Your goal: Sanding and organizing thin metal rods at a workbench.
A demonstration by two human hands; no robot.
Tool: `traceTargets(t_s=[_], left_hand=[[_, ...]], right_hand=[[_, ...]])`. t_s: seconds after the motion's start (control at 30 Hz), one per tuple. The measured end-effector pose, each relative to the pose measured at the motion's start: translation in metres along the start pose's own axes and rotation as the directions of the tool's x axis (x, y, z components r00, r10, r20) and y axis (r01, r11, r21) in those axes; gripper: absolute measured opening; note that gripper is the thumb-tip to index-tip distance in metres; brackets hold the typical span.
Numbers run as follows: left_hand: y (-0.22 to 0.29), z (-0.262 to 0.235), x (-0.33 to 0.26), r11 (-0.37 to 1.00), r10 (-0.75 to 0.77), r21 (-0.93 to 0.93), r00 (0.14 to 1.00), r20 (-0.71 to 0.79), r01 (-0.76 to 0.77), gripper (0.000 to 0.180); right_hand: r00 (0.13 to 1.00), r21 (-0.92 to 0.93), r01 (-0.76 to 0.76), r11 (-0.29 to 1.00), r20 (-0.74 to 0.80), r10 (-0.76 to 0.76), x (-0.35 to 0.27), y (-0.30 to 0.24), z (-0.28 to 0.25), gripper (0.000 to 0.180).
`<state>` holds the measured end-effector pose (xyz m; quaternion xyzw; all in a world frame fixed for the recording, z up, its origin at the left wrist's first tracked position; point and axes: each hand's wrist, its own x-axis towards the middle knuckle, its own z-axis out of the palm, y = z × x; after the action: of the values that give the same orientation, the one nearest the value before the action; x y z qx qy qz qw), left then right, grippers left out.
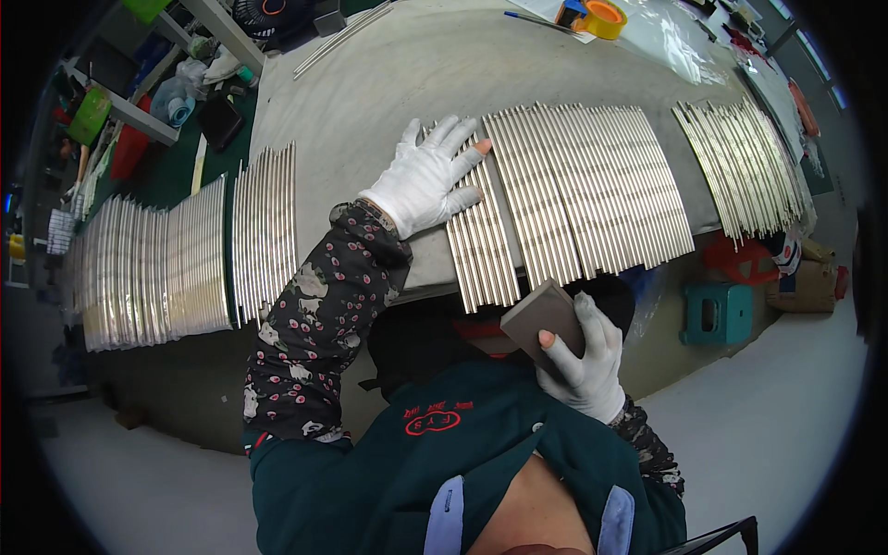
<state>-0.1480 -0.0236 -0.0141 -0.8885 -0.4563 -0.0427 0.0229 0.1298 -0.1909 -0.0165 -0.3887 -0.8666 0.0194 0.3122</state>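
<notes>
My left hand (pixel 421 180), in a white glove with bare thumb and finger ends, lies flat with fingers spread. It rests across the far part of a narrow group of silvery metal rods (pixel 483 245) side by side on the table. A wider row of such rods (pixel 592 190) lies just to the right, a slim gap between them. Close to the table's front edge, my gloved right hand (pixel 592 370) grips a flat grey rectangular block (pixel 541 324). The block is tilted near the rods' near ends. Part of it is hidden by my fingers.
More rods (pixel 740 171) lie at the right and another group (pixel 265 231) at the left, beside plastic-wrapped bundles (pixel 157 273). Several loose rods (pixel 342 39), a pen (pixel 541 20) and an orange tape roll (pixel 604 18) sit at the back. A teal stool (pixel 718 314) stands on the floor.
</notes>
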Motion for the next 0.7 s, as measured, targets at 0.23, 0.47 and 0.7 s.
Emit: traceTargets(t_s=[0.23,0.47,0.7], left_hand=[[-0.001,0.003,-0.001,1.0,0.003,0.015,1.0,-0.002,-0.003,0.066],[-0.006,0.005,-0.006,1.0,0.002,-0.001,1.0,-0.018,-0.002,0.065],[-0.007,0.005,-0.01,0.999,-0.02,-0.03,1.0,0.014,0.02,0.064]], right_hand=[[0.991,0.008,-0.137,0.991,-0.004,0.137,0.012,-0.001,-0.011,0.079],[0.969,-0.06,-0.248,0.967,0.01,0.249,0.016,0.001,-0.012,0.081],[0.936,-0.084,-0.324,0.942,0.119,0.333,0.022,-0.007,-0.021,0.079]])
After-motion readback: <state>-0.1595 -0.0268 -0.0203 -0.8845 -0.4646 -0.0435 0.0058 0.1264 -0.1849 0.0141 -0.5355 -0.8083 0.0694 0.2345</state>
